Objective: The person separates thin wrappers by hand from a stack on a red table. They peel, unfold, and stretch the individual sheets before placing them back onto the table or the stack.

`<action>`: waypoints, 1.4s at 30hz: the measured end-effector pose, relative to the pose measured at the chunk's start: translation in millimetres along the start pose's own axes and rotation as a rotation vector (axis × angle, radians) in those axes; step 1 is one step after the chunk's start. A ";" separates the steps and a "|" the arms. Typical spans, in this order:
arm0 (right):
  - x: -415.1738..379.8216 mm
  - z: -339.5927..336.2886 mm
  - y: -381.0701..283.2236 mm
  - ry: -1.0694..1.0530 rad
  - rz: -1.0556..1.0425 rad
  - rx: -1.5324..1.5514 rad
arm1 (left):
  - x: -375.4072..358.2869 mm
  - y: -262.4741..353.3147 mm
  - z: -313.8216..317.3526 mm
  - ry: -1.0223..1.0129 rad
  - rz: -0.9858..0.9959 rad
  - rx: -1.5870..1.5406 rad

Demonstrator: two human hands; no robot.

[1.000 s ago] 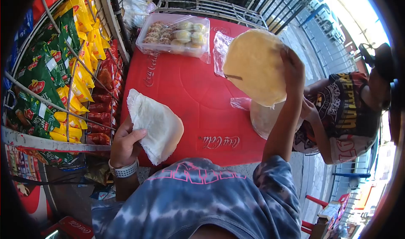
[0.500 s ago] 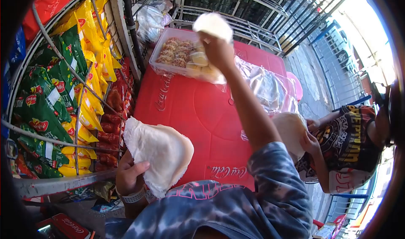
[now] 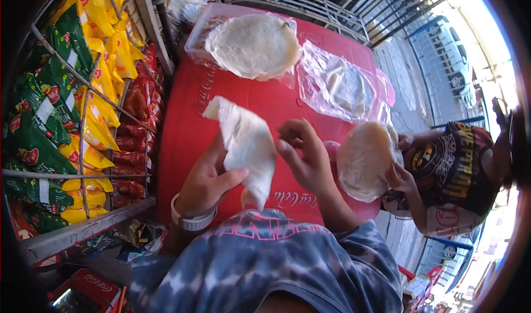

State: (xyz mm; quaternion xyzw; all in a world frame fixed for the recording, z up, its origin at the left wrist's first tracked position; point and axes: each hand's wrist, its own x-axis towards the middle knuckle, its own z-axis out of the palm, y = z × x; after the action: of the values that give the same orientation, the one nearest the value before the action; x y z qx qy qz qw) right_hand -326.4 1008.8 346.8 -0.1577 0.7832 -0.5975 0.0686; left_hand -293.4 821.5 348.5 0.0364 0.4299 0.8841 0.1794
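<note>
My left hand (image 3: 207,183) grips a stack of thin, round, off-white spring roll wrappers (image 3: 249,147), thumb on top, the stack bent and tilted above the red table. Just right of it is my right hand (image 3: 304,155), empty, with bent fingers apart and the thumb near the stack's edge. Another round wrapper (image 3: 254,45) lies spread over the clear plastic container (image 3: 194,42), hiding most of the food inside.
On the red table (image 3: 188,125), clear plastic packaging (image 3: 337,83) lies right of the container. A person (image 3: 448,175) at the right holds a stack of wrappers (image 3: 362,161) in both hands. Snack packs (image 3: 41,119) hang in a wire rack on the left.
My right hand has come back from above the container, leaving a wrapper spread over it. My left hand has raised its stack and moved it toward the middle.
</note>
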 end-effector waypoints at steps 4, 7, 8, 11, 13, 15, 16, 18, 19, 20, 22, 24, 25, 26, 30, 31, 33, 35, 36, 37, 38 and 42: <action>-48.1 -8.3 -26.4 0.148 -0.152 -0.434 | 18.1 -20.4 34.9 -0.294 0.007 -0.049; -72.0 -14.6 -29.6 0.298 -0.177 -0.507 | 15.8 -26.8 60.0 -0.330 -0.025 -0.168; -80.6 -16.2 -29.1 0.328 -0.182 -0.499 | 13.4 -28.3 63.8 -0.336 -0.050 -0.173; -101.6 -22.6 -37.0 0.377 -0.098 -0.297 | 3.4 -33.6 76.2 -0.304 -0.101 -0.157; -113.7 -25.9 -41.5 0.382 -0.093 -0.285 | -2.2 -38.3 81.4 -0.289 -0.113 -0.139; -123.1 -21.2 -41.7 0.445 0.058 0.110 | -0.5 -50.2 78.2 -0.361 -0.052 0.012; -126.2 -19.3 -41.2 0.468 0.131 0.307 | 0.4 -57.8 75.4 -0.396 -0.017 0.087; -122.9 -25.8 -34.6 0.520 0.219 0.690 | 0.8 -73.8 74.0 -0.281 0.145 0.315; -118.1 -27.7 -29.2 0.535 0.196 0.774 | 3.9 -80.2 73.7 -0.231 0.254 0.457; -113.4 -29.0 -23.5 0.550 0.174 0.857 | 6.4 -82.7 75.3 -0.177 0.361 0.596; -101.3 -31.4 -11.3 0.562 0.106 0.963 | 12.7 -73.9 81.3 -0.153 0.472 0.714; -88.6 -32.1 -3.0 0.575 0.049 1.041 | 19.2 -63.9 83.9 -0.226 0.534 0.853; -82.5 -31.6 0.4 0.583 0.029 1.066 | 22.2 -65.0 87.2 -0.194 0.621 0.921; -77.6 -30.4 2.2 0.592 0.012 1.092 | 25.2 -64.1 88.3 -0.161 0.676 1.019; -66.1 -30.6 -0.8 0.526 0.007 1.042 | 37.6 -63.7 83.3 -0.046 0.625 1.032; -66.0 -30.3 -4.0 0.486 -0.020 1.033 | 38.7 -59.3 79.4 -0.038 0.513 0.909; -68.7 -30.3 -12.3 0.488 -0.009 0.945 | 41.9 -52.0 72.9 -0.033 0.353 0.703; -71.5 -28.8 -12.8 0.497 0.000 0.847 | 42.3 -45.6 64.3 -0.125 0.198 0.589; -72.5 -27.8 -8.7 0.482 -0.018 0.755 | 42.3 -42.4 60.8 -0.169 0.121 0.531; -73.8 -26.7 -2.5 0.467 -0.034 0.662 | 39.4 -38.5 59.9 -0.239 -0.034 0.382; -75.9 -25.2 0.7 0.452 -0.049 0.569 | 37.0 -40.7 60.1 -0.225 -0.058 0.309; -82.0 -17.2 -5.1 0.630 -0.150 -0.225 | 32.9 -50.1 62.3 -0.170 -0.120 0.029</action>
State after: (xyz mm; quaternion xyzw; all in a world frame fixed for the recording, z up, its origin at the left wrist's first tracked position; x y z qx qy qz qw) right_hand -253.4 1050.2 349.9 -0.0290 0.8132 -0.5301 -0.2385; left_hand -296.2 907.9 345.9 0.0879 0.4274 0.8592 0.2672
